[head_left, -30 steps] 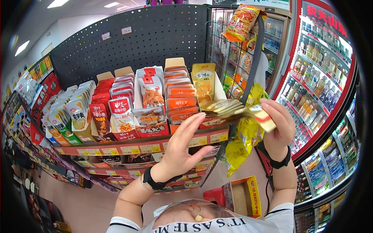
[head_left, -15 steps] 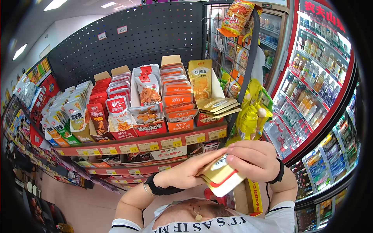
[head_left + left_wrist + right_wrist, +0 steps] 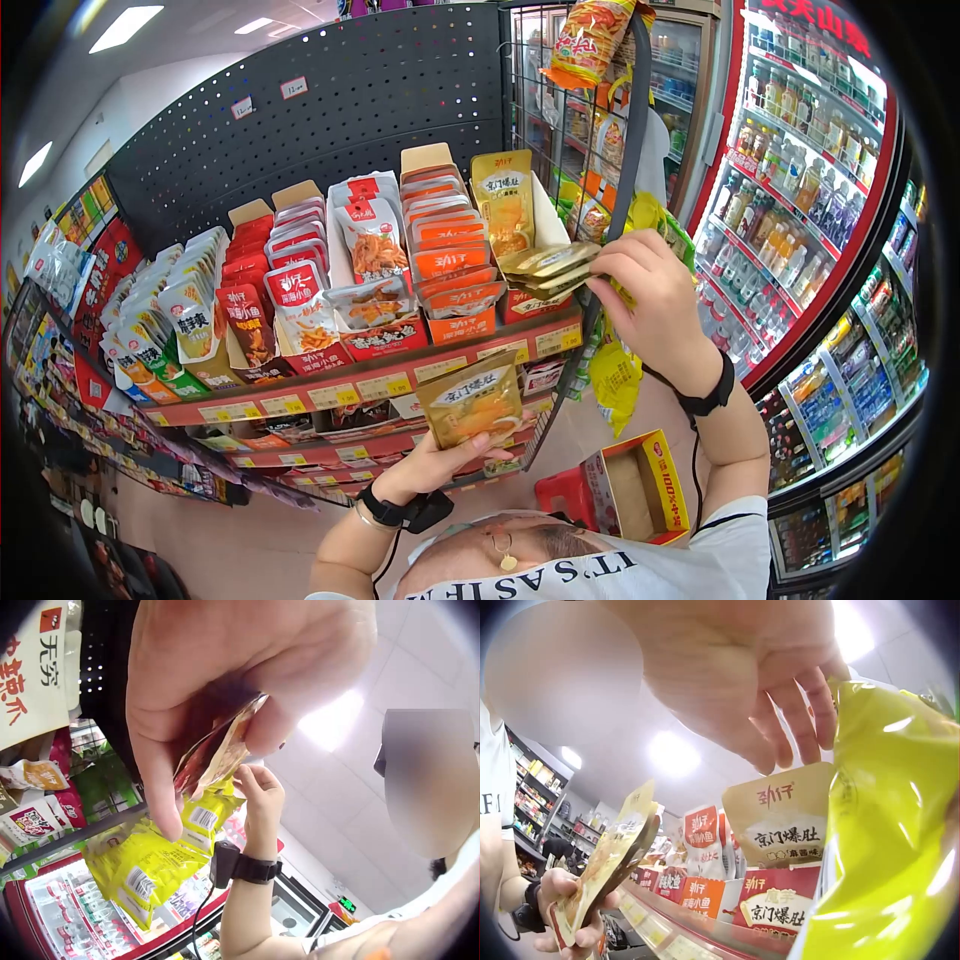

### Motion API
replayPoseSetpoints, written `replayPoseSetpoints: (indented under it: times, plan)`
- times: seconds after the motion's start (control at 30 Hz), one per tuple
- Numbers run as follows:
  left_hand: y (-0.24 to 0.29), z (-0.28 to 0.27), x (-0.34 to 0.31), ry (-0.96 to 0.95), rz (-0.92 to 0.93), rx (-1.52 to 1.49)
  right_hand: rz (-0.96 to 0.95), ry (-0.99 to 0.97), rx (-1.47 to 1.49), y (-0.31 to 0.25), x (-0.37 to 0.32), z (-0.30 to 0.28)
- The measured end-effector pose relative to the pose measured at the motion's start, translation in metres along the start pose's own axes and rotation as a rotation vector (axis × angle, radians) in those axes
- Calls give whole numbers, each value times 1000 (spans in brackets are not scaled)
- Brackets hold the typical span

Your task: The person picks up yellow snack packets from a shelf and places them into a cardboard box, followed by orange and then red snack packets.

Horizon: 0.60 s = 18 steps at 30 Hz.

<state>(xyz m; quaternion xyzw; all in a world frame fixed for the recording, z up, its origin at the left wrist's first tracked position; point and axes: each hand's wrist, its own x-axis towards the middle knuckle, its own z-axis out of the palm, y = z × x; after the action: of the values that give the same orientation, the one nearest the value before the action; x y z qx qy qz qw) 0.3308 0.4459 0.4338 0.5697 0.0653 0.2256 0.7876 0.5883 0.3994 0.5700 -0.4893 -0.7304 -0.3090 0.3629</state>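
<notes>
Since half a second ago the two hands have parted: the right grip (image 3: 655, 300) has gone up to the right of centre, and the left grip (image 3: 445, 465) has moved lower and to the left. The left grip is closed on a gold packet (image 3: 470, 400), thumb across its front, at the lower centre of the frame, before the shelf (image 3: 358, 388). Seen from the left wrist, the packet's edges look layered, so how many are held cannot be told. The right grip has its fingertips at the right edge of a stack of gold packets (image 3: 545, 265); whether it pinches them cannot be told. That stack lies at the front of a cardboard box (image 3: 550, 215), where an upright packet (image 3: 505, 205) stands. Yellow bags (image 3: 615, 380) hang just beside the right grip.
</notes>
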Motion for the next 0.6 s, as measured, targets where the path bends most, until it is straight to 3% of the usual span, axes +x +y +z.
replayPoseSetpoints:
  times: [0.07, 0.3, 0.6]
  plan:
    - [-1, -4, -6, 25, 8, -4, -12, -105, -42, 1, -1, 4]
    - [0, -15, -21, 65, -18, -19, 44, -99, -38, -14, 1, 5]
    - [3, -20, -32, 69, -61, -12, -59, -122, 14, -22, 1, 7]
